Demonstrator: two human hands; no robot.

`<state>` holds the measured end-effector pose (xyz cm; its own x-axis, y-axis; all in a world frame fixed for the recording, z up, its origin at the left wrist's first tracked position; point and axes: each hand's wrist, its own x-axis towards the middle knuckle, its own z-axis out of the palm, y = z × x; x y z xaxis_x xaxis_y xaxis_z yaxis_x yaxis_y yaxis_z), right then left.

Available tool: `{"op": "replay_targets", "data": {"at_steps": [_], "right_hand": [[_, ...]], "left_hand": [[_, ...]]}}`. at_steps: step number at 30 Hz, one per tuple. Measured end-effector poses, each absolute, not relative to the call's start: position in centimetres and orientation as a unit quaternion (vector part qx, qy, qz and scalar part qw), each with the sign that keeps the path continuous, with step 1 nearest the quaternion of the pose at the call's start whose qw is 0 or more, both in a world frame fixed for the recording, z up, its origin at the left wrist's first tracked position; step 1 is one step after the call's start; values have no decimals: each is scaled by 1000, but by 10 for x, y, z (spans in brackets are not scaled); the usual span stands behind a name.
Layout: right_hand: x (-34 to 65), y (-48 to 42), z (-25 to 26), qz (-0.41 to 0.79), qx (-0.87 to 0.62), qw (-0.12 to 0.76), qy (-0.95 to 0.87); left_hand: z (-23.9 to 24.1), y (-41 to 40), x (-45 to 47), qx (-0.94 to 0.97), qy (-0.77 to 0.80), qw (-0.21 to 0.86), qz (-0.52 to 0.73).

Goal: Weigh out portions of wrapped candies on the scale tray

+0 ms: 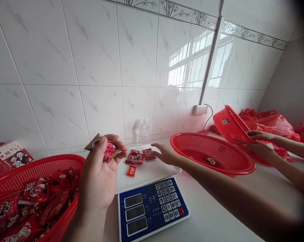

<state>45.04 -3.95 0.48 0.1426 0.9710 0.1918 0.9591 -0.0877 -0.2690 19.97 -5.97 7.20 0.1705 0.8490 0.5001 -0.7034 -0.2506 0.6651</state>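
Several small, shiny red plastic-wrapped packets (137,159) lie on the flat white tray (148,170) behind the blue-faced electronic scale panel (152,206), which has three grey displays and a keypad. Above the tray's left side, the person's left hand (102,176) has a closed grip on a glossy red wrapped packet with green-gold edges (110,152), pinned between thumb and fingers; whether it is more than one piece, I cannot tell. The right hand (168,155) reaches over the tray with its grip loose and fingers spread, the fingertips beside the rightmost packet; contact is unclear. At the left, a round red perforated plastic basket (54,163) holds a heap of red wrapped packets (49,198). Right of the tray, a wide red perforated plastic basket (192,143) stands on the white desk (207,208) with a few small pieces inside. Beyond it, a co-worker's hands (260,151) hold a tilted red plastic basket (224,125). A clear plastic bottle (145,131) stands by the tiled wall (98,107).
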Motion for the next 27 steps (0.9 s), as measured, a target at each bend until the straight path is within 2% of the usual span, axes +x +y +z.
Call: {"op": "replay_targets", "data": {"at_steps": [6,11,18,23,25,27], "right_hand": [[398,-4,3,95,-733,136,-660],[390,-6,-1,95,-718,153,-672],[403,-18,-14,30,-673,234,-701],[428,-28,1,-37,-666,277,-692],[449,-35,14,-75,-680,284,-672],[476,-45,26,-143,-712,253,-640]], "left_hand": [[74,-61,198,470,89,604,637],[75,-62,196,475,85,594,644],[75,-64,197,484,88,589,641],[74,-65,197,490,88,594,632],[74,-64,197,492,84,594,631],[73,-63,197,494,78,593,630]]}}
